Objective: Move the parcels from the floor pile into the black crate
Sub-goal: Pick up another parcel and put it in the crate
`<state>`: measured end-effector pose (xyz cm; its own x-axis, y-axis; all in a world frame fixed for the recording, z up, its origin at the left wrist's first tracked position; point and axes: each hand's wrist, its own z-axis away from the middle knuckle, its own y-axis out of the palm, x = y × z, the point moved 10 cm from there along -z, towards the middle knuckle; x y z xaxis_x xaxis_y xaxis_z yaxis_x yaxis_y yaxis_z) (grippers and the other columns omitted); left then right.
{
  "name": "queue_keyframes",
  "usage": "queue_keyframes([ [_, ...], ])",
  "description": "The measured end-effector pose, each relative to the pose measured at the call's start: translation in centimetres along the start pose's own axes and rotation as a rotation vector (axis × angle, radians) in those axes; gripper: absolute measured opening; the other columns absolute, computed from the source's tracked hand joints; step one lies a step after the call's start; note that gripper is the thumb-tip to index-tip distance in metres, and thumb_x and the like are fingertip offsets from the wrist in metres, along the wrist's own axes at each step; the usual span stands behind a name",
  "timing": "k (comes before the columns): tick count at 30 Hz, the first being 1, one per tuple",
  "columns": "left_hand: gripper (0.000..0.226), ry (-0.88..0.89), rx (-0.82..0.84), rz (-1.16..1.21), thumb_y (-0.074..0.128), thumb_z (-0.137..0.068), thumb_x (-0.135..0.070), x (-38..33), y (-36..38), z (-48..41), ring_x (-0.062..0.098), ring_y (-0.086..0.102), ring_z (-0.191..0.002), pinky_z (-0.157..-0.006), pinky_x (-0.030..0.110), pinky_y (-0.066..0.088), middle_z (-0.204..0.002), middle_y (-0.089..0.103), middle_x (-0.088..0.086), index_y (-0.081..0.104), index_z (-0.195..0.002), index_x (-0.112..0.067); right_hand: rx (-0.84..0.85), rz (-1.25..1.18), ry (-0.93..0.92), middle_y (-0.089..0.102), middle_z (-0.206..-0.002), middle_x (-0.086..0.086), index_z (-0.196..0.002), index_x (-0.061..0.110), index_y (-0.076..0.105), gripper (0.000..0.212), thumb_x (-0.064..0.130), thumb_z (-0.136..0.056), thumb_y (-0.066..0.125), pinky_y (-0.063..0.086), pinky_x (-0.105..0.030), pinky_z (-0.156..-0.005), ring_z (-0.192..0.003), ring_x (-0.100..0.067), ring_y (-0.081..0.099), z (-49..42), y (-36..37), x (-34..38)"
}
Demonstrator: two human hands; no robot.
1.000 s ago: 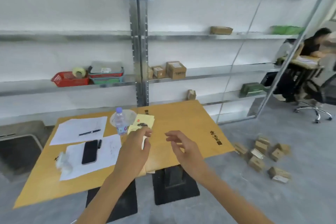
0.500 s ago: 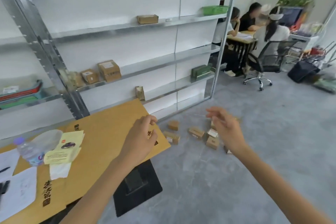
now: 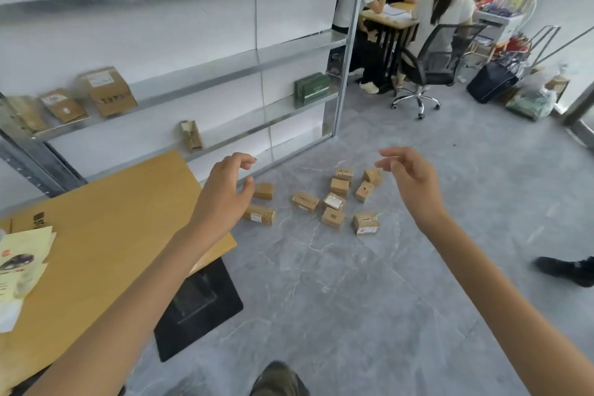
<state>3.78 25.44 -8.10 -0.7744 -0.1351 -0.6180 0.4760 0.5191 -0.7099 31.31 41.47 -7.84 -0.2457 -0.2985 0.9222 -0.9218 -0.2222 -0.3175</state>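
View's swung right, off the desk (image 3: pixel 112 228); parcels (image 3: pixel 334 202) now lie scattered on the far floor (image 3: pixel 353 299). Left hand (image 3: pixel 225 193) & right hand (image 3: pixel 413 182) raised, loosely curled, empty. Black crate not in view. Risk: grabbing several small boxes at once, dropping some

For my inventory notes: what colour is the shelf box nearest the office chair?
The box is dark green; head view.

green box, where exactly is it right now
Head view, upper middle: the green box stands on a low shelf at the rack's right end, by its metal post, beyond the floor parcels.
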Motion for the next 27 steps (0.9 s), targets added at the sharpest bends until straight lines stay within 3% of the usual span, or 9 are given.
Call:
queue_keyframes([
  [6, 0.026, -0.055, 0.007, 0.021, 0.048, -0.092, -0.016, 4.4, 2.2, -4.2, 0.009, 0.049, -0.112, -0.087, 0.021, 0.034, -0.112, 0.056, -0.012, 0.05, -0.114, -0.028, -0.015, 0.007, 0.048, 0.07, -0.094, -0.011, -0.103, 0.014, 0.063, 0.029, -0.002, -0.093, 0.04, 0.05, -0.037, -0.087, -0.095, -0.028, 0.063, -3.7, 0.5, -2.9],
  [11, 0.026, -0.094, 0.047, 0.052, 0.047, -0.093, -0.014, 7.6, 5.2, -9.8, 0.009, 0.048, -0.113, -0.088, 0.022, 0.033, -0.113, 0.056, -0.008, 0.051, -0.117, -0.024, -0.043, 0.016, 0.125, 0.07, -0.092, -0.008, -0.102, 0.014, 0.063, 0.03, -0.002, -0.093, 0.039, 0.05, -0.03, -0.089, -0.092, -0.018, 0.064, -8.7, 1.3, -6.5],
  [18, 0.023, -0.107, 0.156, 0.054, 0.049, -0.093, -0.012, 10.1, 10.8, -18.9, 0.015, 0.051, -0.109, -0.087, 0.024, 0.038, -0.112, 0.059, -0.002, 0.054, -0.115, -0.019, -0.067, 0.039, 0.294, 0.07, -0.093, -0.009, -0.107, 0.007, 0.063, 0.029, -0.002, -0.094, 0.039, 0.044, -0.02, -0.075, -0.092, -0.02, 0.062, -16.5, 3.1, -11.8],
  [21, 0.023, -0.102, 0.219, 0.066, 0.048, -0.093, -0.013, 10.3, 14.1, -22.5, 0.013, 0.052, -0.106, -0.082, 0.023, 0.041, -0.111, 0.058, -0.004, 0.053, -0.114, -0.02, -0.096, 0.038, 0.351, 0.07, -0.095, -0.011, -0.106, 0.007, 0.063, 0.028, -0.001, -0.094, 0.039, 0.044, -0.02, -0.074, -0.09, -0.02, 0.062, -19.1, 3.6, -14.0],
  [27, 0.023, -0.055, 0.306, 0.078, 0.048, -0.093, -0.014, 9.4, 20.7, -28.4, 0.012, 0.053, -0.105, -0.085, 0.027, 0.044, -0.106, 0.058, -0.006, 0.054, -0.113, -0.02, -0.106, 0.046, 0.44, 0.071, -0.093, -0.007, -0.104, 0.012, 0.064, 0.028, 0.002, -0.095, 0.039, 0.044, -0.027, -0.075, -0.091, -0.02, 0.063, -23.9, 3.5, -17.9],
])
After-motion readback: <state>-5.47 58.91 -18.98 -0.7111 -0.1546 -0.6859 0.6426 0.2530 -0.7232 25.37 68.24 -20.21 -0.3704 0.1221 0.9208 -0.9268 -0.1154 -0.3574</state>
